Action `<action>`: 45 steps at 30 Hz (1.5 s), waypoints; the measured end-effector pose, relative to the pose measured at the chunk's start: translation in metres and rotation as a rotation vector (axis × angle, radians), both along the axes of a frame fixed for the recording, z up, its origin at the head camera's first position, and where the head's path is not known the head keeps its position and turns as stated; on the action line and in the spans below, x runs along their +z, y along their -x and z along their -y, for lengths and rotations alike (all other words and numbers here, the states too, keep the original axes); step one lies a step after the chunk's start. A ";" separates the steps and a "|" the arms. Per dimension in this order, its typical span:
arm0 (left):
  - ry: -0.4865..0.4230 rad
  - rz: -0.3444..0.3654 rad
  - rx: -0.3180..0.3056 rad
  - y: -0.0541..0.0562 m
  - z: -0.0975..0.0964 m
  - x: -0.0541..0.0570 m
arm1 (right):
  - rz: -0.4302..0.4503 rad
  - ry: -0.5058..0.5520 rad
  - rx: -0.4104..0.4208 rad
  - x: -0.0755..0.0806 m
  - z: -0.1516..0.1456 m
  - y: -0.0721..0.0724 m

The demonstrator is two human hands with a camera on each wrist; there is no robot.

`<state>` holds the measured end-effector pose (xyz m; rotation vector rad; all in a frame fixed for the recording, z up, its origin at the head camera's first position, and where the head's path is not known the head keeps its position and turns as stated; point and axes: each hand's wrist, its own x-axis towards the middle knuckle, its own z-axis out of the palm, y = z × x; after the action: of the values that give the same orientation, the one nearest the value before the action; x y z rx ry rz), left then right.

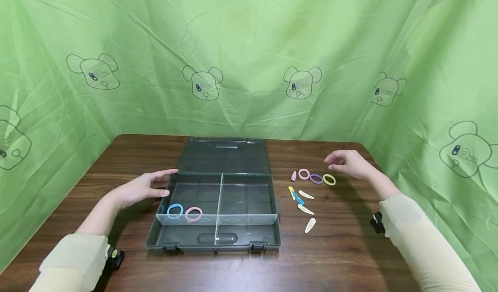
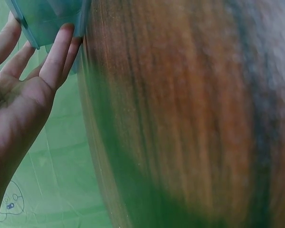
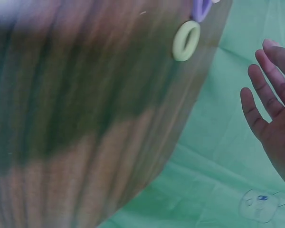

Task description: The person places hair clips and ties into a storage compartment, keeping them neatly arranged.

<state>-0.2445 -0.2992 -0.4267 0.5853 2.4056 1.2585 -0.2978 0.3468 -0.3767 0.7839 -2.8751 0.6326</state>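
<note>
A dark translucent plastic storage box (image 1: 247,194) lies on the table with its lid (image 1: 225,155) folded back. Inside its left part sit a blue hair tie (image 1: 175,205) and a pink hair tie (image 1: 193,221). My left hand (image 1: 142,188) touches the box's left edge, thumb and fingers spread; in the left wrist view, straight fingers (image 2: 59,52) reach its wall. Over the table at right hovers my right hand (image 1: 350,163), fingers loosely bent around nothing. Nearest to it is a yellow-green hair tie (image 1: 324,179), beside a purple hair tie (image 1: 316,183) and another pink hair tie (image 1: 299,174).
Right of the box lie several snap hair clips: a small pink clip (image 1: 293,176), a yellow clip (image 1: 291,192), a blue clip (image 1: 298,198) and cream clips (image 1: 310,225). Green fabric (image 1: 249,119) with bear drawings encloses the wooden table (image 1: 330,253).
</note>
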 end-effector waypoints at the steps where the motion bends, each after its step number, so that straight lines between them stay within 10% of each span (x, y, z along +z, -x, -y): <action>1: 0.001 -0.003 -0.001 0.000 0.000 0.000 | -0.005 -0.001 -0.001 -0.003 -0.003 0.001; 45: -0.005 0.002 -0.007 -0.002 -0.001 0.001 | 0.160 -0.062 -0.057 -0.054 -0.018 0.020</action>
<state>-0.2429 -0.2980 -0.4255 0.5931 2.3970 1.2621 -0.3175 0.3649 -0.4309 0.6849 -3.0635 0.6305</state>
